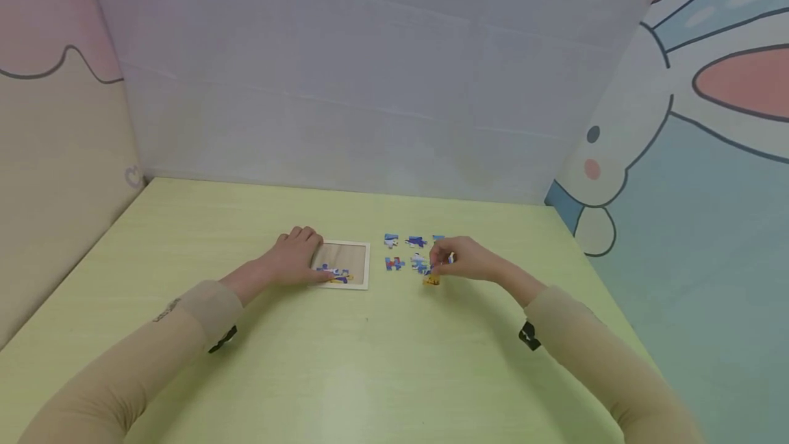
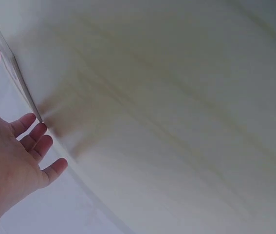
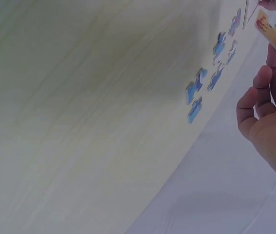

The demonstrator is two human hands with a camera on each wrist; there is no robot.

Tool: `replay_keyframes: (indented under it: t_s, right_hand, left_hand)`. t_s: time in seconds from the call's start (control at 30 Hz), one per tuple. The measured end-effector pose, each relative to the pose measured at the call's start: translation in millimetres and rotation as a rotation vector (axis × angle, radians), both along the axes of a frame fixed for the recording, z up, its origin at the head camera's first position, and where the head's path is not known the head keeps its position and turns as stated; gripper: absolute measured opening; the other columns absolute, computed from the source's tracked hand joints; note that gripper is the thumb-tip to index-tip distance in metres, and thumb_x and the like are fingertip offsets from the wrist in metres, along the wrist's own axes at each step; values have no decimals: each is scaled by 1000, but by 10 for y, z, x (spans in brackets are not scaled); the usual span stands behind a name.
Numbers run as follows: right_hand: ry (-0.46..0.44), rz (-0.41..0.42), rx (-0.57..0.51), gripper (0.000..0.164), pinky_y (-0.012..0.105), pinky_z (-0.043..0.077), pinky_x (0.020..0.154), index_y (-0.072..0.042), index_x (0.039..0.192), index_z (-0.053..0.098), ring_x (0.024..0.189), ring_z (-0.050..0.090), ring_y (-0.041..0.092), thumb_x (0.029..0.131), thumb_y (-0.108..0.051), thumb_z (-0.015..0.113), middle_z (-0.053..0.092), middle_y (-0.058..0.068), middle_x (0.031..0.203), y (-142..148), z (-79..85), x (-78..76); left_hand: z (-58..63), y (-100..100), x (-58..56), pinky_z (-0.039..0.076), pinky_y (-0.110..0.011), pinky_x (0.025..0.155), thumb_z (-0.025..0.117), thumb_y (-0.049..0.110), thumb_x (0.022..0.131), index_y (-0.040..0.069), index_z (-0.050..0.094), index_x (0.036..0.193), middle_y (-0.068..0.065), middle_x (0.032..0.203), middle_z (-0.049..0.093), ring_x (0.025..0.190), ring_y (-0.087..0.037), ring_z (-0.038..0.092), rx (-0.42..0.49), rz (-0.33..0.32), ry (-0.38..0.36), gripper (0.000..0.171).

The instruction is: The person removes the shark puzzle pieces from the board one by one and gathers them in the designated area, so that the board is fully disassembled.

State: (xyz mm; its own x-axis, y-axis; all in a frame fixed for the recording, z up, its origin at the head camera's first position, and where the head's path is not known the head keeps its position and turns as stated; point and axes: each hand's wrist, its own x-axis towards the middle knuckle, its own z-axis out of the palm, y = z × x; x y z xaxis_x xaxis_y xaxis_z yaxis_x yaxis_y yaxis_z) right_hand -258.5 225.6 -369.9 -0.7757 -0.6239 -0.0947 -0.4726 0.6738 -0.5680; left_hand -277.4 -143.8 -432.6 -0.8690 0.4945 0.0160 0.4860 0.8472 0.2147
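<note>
A square wooden puzzle tray (image 1: 368, 267) with a pale rim lies on the table, and joined puzzle pieces (image 1: 340, 274) sit along its near side. My left hand (image 1: 294, 257) rests over the tray's left side, thumb reaching across the near left part and fingers at the far left corner. In the left wrist view those fingers (image 2: 41, 141) look loosely bent at the tray's edge. Thumb and fingertips of my right hand (image 1: 466, 259) pinch a yellow puzzle piece (image 3: 268, 28), tilted and raised off the table. The right hand's other fingers are bent and hold nothing.
Loose puzzle pieces lie right of the tray in two rough rows, among them a dark blue one (image 1: 416, 242) and a red and blue one (image 1: 394, 264). My right hand partly covers some. A grey-white wall (image 1: 345, 88) stands behind the pale green table (image 1: 345, 362).
</note>
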Motion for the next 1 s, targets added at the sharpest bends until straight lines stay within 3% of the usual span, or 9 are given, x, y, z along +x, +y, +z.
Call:
replay_keyframes:
  t_s: [0.2,0.5,0.73,1.0]
  right_hand:
    - [-28,-32,42,7,29,47,71,-16,90,63,78,55,12,87,-19,69,62,-6,83,231,-61,-33]
    - [-85,-108,27,12,26,47,73,-13,90,65,80,56,11,85,-21,71,65,-3,86,413,-230,-91]
    - [-128,-145,14,13,25,45,69,-11,90,65,76,54,12,85,-20,71,64,-2,84,442,-344,-133]
    - [-108,-131,45,11,26,45,67,-11,88,65,74,52,13,84,-19,71,61,-1,81,424,-392,-128]
  left_hand:
    - [77,0,12,29,-60,102,58,68,79,1,45,134,-19,137,42,128,-38,34,2,-10,-43,87]
    - [91,-82,-2,28,-64,101,64,58,80,6,42,141,-16,145,38,132,-40,32,18,-139,-85,83]
    - [66,-119,2,27,-63,103,65,56,82,7,43,140,-16,143,39,131,-39,32,35,-140,-90,79]
    - [28,-128,-25,26,-64,103,64,48,86,9,44,139,-15,142,41,131,-39,32,48,-126,-87,70]
